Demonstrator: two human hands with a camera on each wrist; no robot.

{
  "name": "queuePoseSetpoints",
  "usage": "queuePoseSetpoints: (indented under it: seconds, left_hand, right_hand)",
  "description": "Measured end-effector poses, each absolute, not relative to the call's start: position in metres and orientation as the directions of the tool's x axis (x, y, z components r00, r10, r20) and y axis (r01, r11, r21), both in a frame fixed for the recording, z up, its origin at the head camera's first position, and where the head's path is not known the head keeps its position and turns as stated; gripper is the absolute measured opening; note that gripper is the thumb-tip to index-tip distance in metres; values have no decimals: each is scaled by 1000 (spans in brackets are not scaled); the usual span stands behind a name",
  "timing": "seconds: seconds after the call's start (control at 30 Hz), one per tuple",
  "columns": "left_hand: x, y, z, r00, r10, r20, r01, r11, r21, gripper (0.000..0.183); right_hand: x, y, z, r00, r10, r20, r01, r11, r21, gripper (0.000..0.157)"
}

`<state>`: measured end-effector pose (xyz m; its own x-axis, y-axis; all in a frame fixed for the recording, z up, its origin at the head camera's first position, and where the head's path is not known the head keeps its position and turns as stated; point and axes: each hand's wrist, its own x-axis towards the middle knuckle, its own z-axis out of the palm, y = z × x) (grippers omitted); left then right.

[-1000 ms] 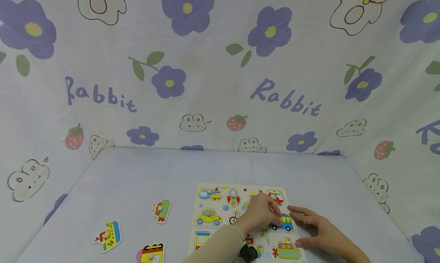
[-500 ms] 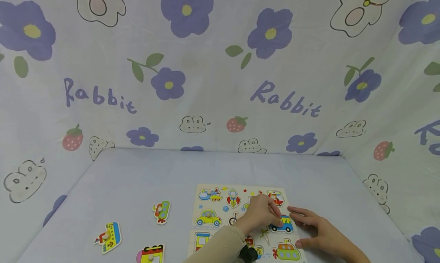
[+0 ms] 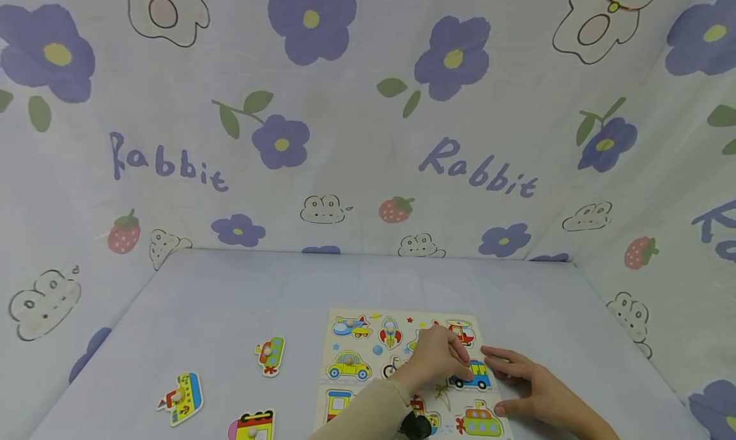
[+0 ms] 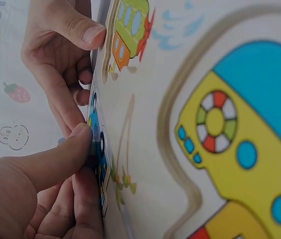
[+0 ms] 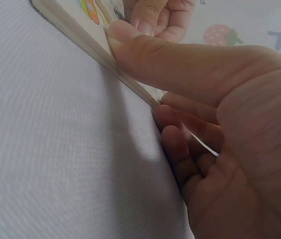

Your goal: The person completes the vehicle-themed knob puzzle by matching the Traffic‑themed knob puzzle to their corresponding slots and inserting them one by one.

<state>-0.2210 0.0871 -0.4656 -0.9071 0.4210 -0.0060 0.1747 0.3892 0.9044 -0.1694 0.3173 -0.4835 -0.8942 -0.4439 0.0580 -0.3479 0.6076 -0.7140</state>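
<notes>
My left hand point(image 3: 434, 360) reaches over a wooden puzzle board point(image 3: 362, 344) and pinches a blue bus puzzle piece point(image 3: 480, 376) at the bus picture, near the board's right side. In the left wrist view, thumb and forefinger meet at the bus piece point(image 4: 95, 127), and its knob is hidden behind them. My right hand point(image 3: 535, 389) holds the board's right edge. Its thumb point(image 5: 145, 55) lies on the board's top face at the rim, while other fingers point(image 5: 173, 139) bend against the side below.
Loose on the white cloth at left lie a submarine piece point(image 3: 270, 356), a ship piece point(image 3: 184, 398) and a train piece point(image 3: 253, 425). Airplane point(image 3: 349, 326), rocket point(image 3: 390, 332) and car point(image 3: 348, 365) pieces with knobs sit in the board. A patterned fabric wall point(image 3: 356, 140) stands behind.
Both hands, the board and the loose pieces keep their places. Only the head view shifts very slightly.
</notes>
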Motion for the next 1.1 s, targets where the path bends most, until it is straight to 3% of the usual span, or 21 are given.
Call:
queuePoseSetpoints:
  seconds: [0.37,0.57,0.77,1.1]
  left_hand:
    - [-219,91,-473,-921,389,-15,147,381,913,27]
    - [-216,77,-471,-868,492,76,273,343,899,18]
    - [-205,28,-457,-812,545,209,431,318,845,5]
    - [-205,-85,-432,-891,349,292,434,460,775,5]
  right_hand:
    - [-169,318,-484,-897,-441,35,-328,612,-719,72]
    - [-169,318,-483,-905,-426,11,-304,628,-717,69]
    - [-170,315,-481,-916,-398,-54,-237,644,-728,69]
    - [-172,316,-485,-927,-364,-95,-189,670,-718,75]
